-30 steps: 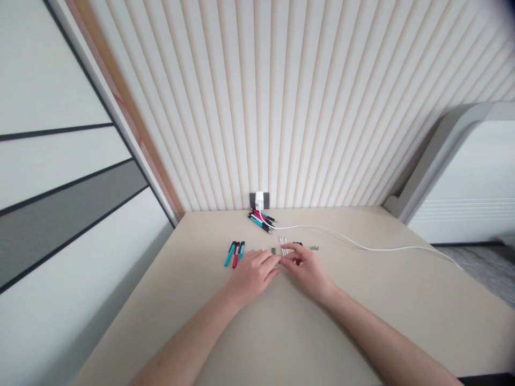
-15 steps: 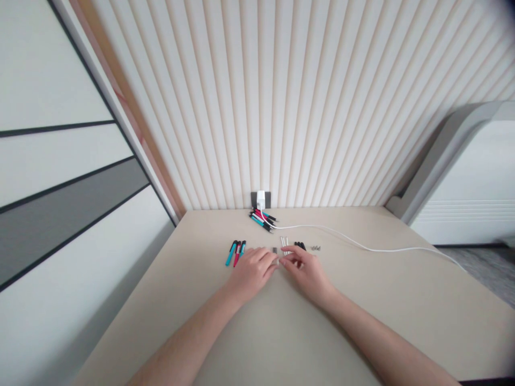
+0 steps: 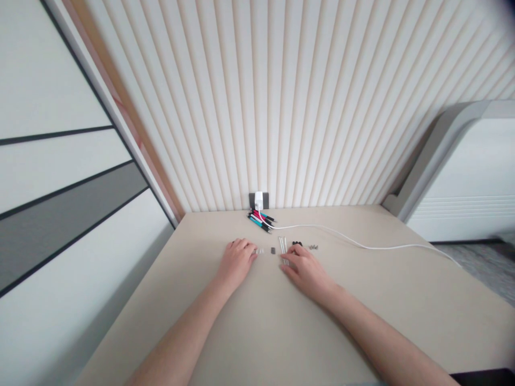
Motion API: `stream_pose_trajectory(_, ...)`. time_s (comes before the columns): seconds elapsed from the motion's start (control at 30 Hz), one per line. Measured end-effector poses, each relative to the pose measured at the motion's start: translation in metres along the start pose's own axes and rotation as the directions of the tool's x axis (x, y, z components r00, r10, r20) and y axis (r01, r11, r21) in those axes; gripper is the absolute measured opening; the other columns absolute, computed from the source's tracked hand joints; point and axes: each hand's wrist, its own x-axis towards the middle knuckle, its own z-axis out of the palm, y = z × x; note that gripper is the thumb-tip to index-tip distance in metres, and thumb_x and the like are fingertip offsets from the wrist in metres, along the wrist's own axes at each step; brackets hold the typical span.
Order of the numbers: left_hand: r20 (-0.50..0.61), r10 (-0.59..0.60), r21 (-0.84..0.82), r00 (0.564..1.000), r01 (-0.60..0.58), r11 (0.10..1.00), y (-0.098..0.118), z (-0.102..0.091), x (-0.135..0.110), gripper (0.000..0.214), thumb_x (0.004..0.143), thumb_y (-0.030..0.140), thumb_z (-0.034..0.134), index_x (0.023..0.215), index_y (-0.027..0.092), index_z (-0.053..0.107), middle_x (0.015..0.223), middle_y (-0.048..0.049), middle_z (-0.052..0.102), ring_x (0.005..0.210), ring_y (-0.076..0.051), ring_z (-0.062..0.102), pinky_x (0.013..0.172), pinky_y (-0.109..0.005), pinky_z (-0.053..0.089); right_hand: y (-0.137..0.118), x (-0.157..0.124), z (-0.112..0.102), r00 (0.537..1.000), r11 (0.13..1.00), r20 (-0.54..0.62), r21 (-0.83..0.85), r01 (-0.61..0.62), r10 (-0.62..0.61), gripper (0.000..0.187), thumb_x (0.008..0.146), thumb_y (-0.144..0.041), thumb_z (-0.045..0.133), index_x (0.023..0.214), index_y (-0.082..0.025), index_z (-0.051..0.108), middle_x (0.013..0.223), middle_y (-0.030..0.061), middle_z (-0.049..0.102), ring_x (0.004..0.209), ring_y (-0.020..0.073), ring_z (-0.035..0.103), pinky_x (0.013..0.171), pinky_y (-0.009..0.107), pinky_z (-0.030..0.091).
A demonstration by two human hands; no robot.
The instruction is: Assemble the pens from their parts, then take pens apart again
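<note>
My left hand (image 3: 236, 262) rests on the tabletop with curled fingers, over the spot where the teal and red pens lay. Those pens are hidden, and I cannot tell whether the hand holds them. My right hand (image 3: 306, 272) lies with its fingers against the lower ends of several thin white rods (image 3: 284, 249). Between my hands sit a small clear piece (image 3: 259, 251) and a small dark square part (image 3: 273, 250). Beyond my right hand are black pen parts (image 3: 297, 244) and several tiny metal parts (image 3: 313, 247).
A bundle of black, red and teal pens (image 3: 259, 221) lies on the beige table (image 3: 273, 332) by the wall. Behind it, a white charger (image 3: 258, 200) sits in a wall socket, its white cable (image 3: 362, 246) running right across the table.
My left hand has moved left, away from the middle, and now covers the teal and red pens. My right hand has shifted slightly back and right. My hands are farther apart.
</note>
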Motion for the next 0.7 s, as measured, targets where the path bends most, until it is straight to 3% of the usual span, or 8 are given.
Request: stream_pose_trajectory(0.7, 0.059, -0.015, 0.014, 0.998, 0.014, 1.000, 0.0041, 0.0028, 0.0059, 0.015, 0.092, 0.026, 0.056, 0.101, 0.022, 0.068, 0.100, -0.0040, 0.066, 0.098, -0.022, 0.056, 0.083, -0.034, 0.038, -0.0025, 0.0012, -0.0027, 0.997, 0.991, 0.074, -0.136, 0.006, 0.004, 0.022, 0.094, -0.023, 0.051, 0.102, -0.021, 0.071, 0.101, 0.0060, 0.065, 0.094, 0.0189, 0.058, 0.087, 0.029, 0.042)
